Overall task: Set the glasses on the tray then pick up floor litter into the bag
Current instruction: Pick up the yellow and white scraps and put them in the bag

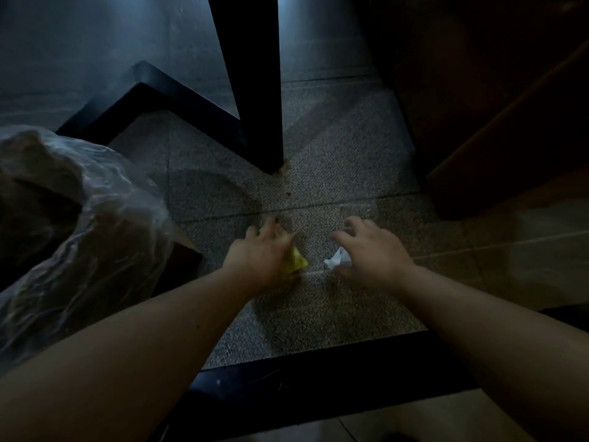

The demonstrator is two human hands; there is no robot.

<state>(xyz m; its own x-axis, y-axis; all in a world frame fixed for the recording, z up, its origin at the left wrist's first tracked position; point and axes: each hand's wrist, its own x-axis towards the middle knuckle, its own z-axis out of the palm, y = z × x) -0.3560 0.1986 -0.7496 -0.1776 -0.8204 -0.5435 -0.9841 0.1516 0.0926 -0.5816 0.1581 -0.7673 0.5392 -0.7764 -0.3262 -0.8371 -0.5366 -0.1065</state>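
Both my arms reach down to a dim speckled floor. My left hand (264, 250) rests over a yellow scrap of litter (298, 263), which sticks out from under the palm on the right. My right hand (373, 250) hovers with fingers spread over a crumpled white paper (336, 259), which shows at the thumb side. Whether either hand grips its scrap is unclear. A clear plastic bag (95, 224) lies open at the left, apart from both hands. No glasses or tray are in view.
A black table leg (255, 90) stands just beyond my hands, with a black angled frame (153, 87) to its left. Dark wooden furniture (494, 122) fills the right. A black bar (318, 378) crosses the floor under my forearms.
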